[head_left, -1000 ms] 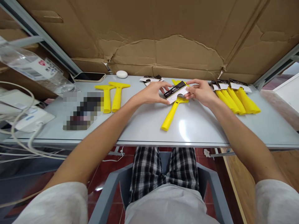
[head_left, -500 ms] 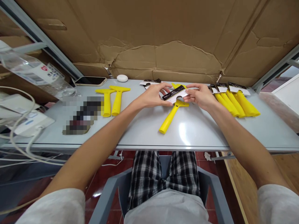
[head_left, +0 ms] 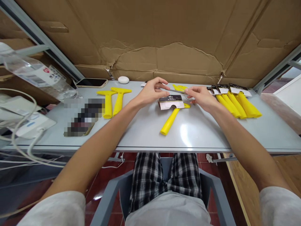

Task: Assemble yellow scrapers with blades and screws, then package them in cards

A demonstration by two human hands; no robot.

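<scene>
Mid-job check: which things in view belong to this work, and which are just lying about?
Likely part of the work:
black-and-white card, centre
yellow tool it partly covers
two bare yellow tools, left
carded yellow tools, right

Apparently just lying about:
phone
white oval object
plastic bottle
white device with cables
pixelated object: cannot tell

My head feed gives me a pale, glossy table (head_left: 207,135): one yellow handle (head_left: 169,123) lies near its middle, with more yellow pieces (head_left: 176,87) toward one o'clock and a carded row of yellow handles (head_left: 248,106) at three. I see a blurred dark item (head_left: 86,119) at nine, two bare yellow handles (head_left: 118,104) between nine and ten, a phone (head_left: 92,82) at ten and a white oval object (head_left: 123,79) toward eleven.
</scene>
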